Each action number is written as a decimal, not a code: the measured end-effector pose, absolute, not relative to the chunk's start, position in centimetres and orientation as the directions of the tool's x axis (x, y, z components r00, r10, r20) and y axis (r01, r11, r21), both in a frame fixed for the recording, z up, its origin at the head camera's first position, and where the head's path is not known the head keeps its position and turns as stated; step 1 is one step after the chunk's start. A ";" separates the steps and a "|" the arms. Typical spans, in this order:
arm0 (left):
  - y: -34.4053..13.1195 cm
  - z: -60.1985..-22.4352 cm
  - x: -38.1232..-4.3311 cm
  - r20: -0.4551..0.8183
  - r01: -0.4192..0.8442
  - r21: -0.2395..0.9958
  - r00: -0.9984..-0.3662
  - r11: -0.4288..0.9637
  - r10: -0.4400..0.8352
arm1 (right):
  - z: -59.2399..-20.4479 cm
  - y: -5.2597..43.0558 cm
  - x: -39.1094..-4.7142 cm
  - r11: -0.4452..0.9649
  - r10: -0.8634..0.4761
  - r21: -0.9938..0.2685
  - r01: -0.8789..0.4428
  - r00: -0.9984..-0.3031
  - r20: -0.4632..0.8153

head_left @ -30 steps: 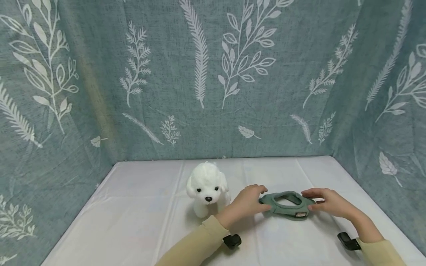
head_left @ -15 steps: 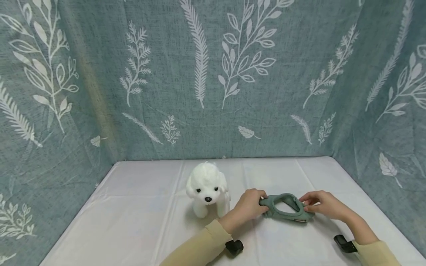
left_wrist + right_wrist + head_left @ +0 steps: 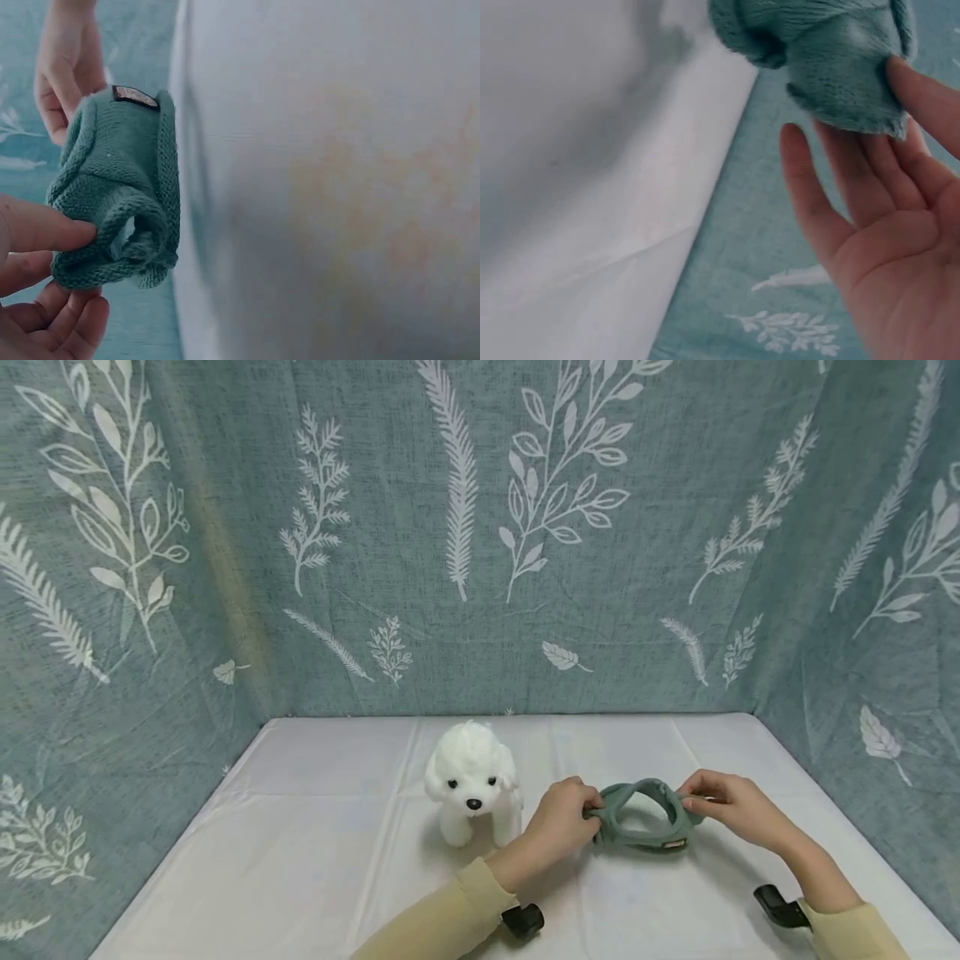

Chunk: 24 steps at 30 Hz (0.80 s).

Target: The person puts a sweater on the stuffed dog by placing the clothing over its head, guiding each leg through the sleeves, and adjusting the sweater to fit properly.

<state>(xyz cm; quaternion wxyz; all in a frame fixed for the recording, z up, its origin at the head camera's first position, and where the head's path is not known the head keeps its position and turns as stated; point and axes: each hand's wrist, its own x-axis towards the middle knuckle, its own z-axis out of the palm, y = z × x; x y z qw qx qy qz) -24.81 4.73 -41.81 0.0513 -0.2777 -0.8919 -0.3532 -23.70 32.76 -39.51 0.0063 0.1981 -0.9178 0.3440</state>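
A small green knitted sweater (image 3: 652,839) with a dark-edged label hangs stretched between the two hands, close over the white table, its round opening facing up. The left hand (image 3: 566,814) pinches its left sleeve; in the left wrist view the thumb and fingers grip the rolled cuff (image 3: 124,225). At the other side the right hand (image 3: 735,810) pinches the right sleeve (image 3: 847,82) between thumb and fingers, with the little finger held away. Left of the hands a white plush dog (image 3: 472,785) stands upright, facing forward.
A white cloth (image 3: 300,827) with fold creases covers the table. Blue-green curtains (image 3: 450,677) with white leaf prints close off the back and both sides. A black wrist camera (image 3: 522,922) sits on the left wrist, and another black camera (image 3: 780,906) on the right.
Both hands have closed from loosely framing the sweater to pinching its sleeves. The sweater has risen slightly and its opening has changed shape. The plush dog stays put; the head view shifted slightly.
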 end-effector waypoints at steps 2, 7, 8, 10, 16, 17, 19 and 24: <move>4.2 -41.1 -24.5 0.332 0.555 0.609 -0.827 0.567 0.453 | -39.1 32.4 -23.6 0.679 -0.340 -0.628 -0.380 -0.921 0.190; 2.8 -39.2 -23.2 0.449 0.630 0.579 -0.776 0.518 0.443 | -38.1 31.2 -23.3 0.659 -0.295 -0.609 -0.441 -0.897 0.330; 2.5 -38.7 -22.9 0.474 0.646 0.570 -0.763 0.508 0.439 | -37.9 30.9 -23.3 0.654 -0.292 -0.601 -0.460 -0.886 0.360; 1.9 -37.8 -22.4 0.517 0.670 0.558 -0.742 0.490 0.425 | -37.3 30.2 -23.4 0.644 -0.283 -0.583 -0.495 -0.862 0.420; -0.7 -34.5 -21.4 0.614 0.705 0.571 -0.707 0.421 0.351 | -35.1 27.2 -23.7 0.609 -0.273 -0.536 -0.585 -0.788 0.551; -1.2 -34.1 -21.3 0.624 0.707 0.574 -0.704 0.414 0.338 | -34.7 26.6 -23.8 0.602 -0.276 -0.526 -0.601 -0.775 0.569; -2.4 -33.2 -21.3 0.639 0.705 0.578 -0.704 0.412 0.308 | -33.9 25.4 -24.1 0.594 -0.278 -0.507 -0.625 -0.750 0.600; -5.4 -31.3 -21.4 0.684 0.702 0.559 -0.691 0.442 0.233 | -32.2 22.3 -25.1 0.572 -0.282 -0.485 -0.661 -0.714 0.641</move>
